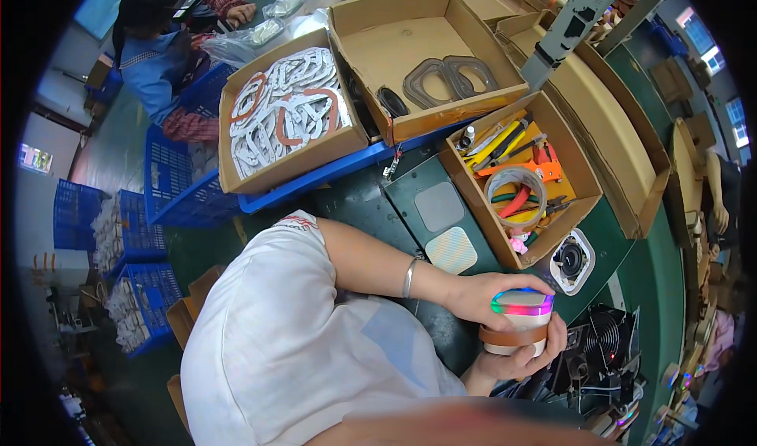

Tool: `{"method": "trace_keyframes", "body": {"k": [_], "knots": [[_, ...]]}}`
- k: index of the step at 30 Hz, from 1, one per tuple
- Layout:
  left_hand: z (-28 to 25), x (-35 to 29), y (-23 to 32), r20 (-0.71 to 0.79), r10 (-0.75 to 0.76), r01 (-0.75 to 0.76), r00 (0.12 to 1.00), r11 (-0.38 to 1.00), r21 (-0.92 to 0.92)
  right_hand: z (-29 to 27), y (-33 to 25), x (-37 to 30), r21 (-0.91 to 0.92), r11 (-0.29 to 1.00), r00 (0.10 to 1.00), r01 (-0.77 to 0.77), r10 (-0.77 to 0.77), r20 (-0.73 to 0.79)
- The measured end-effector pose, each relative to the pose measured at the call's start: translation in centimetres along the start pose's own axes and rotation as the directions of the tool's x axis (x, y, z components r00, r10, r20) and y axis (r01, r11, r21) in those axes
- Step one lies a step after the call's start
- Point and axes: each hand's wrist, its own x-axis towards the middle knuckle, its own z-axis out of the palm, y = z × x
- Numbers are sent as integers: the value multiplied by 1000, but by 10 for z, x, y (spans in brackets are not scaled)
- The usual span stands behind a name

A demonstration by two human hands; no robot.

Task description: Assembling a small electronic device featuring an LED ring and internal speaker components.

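Between both hands is a small rounded speaker (527, 320) with a cream body, a brown strap (512, 336) and a band glowing in rainbow colours near its top. My left hand (471, 294), with a silver bangle at the wrist, grips the lit upper part. Cupped around the lower part, my right hand (544, 354) has its fingers wrapped over the side. A speaker driver in a white rounded frame (582, 241) lies just beyond the hands. On the bench are a grey rounded-square panel (439, 206) and a cream perforated panel (451, 249).
A cardboard tool box (516, 250) holds cutters, a tape roll (530, 171) and an orange tool (544, 162). Farther off are a carton of white frames (276, 123) and one with dark rings (432, 82). A black fan (605, 332) sits at right. A co-worker works at upper left.
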Motion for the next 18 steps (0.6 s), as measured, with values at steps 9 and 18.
{"method": "trace_keyframes", "body": {"k": [9,18], "knots": [[-6,-7,-4,44,-20,19,999,999,33,5,10,3,91,995,1000,29,-29,0],[-2,-8,2,10,26,-27,1000,990,138,5,-5,8,215,976,997,-31,46,-68]]}}
